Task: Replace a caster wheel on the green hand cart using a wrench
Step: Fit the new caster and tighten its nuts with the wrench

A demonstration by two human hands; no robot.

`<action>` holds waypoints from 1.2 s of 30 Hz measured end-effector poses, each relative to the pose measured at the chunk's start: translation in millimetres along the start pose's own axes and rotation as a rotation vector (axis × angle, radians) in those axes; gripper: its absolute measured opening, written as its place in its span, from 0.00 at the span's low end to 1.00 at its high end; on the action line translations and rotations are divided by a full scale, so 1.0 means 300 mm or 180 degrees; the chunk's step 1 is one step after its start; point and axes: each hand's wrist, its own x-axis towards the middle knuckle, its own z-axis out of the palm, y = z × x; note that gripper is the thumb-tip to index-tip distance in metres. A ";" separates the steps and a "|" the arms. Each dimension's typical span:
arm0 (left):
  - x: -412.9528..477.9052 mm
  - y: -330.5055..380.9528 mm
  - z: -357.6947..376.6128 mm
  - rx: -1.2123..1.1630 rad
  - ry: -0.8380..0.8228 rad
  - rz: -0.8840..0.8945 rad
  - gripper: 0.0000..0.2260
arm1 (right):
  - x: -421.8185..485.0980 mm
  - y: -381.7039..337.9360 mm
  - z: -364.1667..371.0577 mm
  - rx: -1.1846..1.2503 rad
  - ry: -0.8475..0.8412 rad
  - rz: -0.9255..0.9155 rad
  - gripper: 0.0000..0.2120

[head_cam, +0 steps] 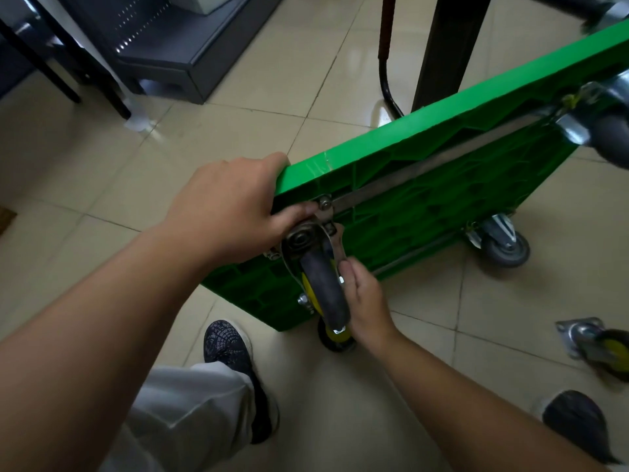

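The green hand cart [425,185] stands on its edge on the tiled floor, its ribbed underside facing me. A caster wheel [323,284] with a black tyre and yellow hub sits at the near corner on its metal plate. My left hand [235,206] grips that corner's top edge, thumb by a bolt. My right hand [362,298] holds a metal wrench [337,247] that reaches up to a nut beside the caster. Another yellow-hubbed caster [337,335] lies on the floor under the cart.
Two grey casters [503,247] [609,134] are fixed to the cart's far end. A loose caster [602,345] lies on the floor at right. My shoes [235,362] [575,427] flank the cart. A black table leg [446,52] and a dark cabinet [170,46] stand behind.
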 end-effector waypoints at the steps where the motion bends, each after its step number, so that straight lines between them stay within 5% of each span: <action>1: 0.000 0.002 -0.001 0.0013 0.0001 -0.0005 0.22 | -0.009 -0.002 -0.008 0.0080 -0.0023 0.0052 0.14; 3: -0.001 0.005 -0.001 0.0039 -0.0005 -0.0015 0.23 | -0.035 0.002 -0.075 -0.0154 -0.0284 0.0058 0.15; 7: -0.003 0.003 -0.004 0.0026 -0.0028 -0.0029 0.22 | -0.073 0.003 -0.363 -0.3363 -0.1098 -0.0870 0.16; 9: -0.006 0.006 -0.006 0.0016 -0.0028 -0.0050 0.21 | -0.037 -0.065 -0.483 -0.3994 -0.0946 -0.1674 0.18; 16: -0.006 0.013 -0.009 0.0022 -0.0034 -0.0063 0.21 | 0.147 -0.450 -0.573 -0.3826 -0.0143 -0.2715 0.18; 22: -0.002 0.009 -0.007 0.0030 -0.0062 -0.0056 0.21 | 0.214 -0.500 -0.502 -0.4548 -0.0591 -0.3440 0.17; 36: -0.006 0.009 -0.006 0.0044 -0.0044 -0.0085 0.23 | 0.224 -0.351 -0.454 -0.4178 0.0106 -0.3015 0.20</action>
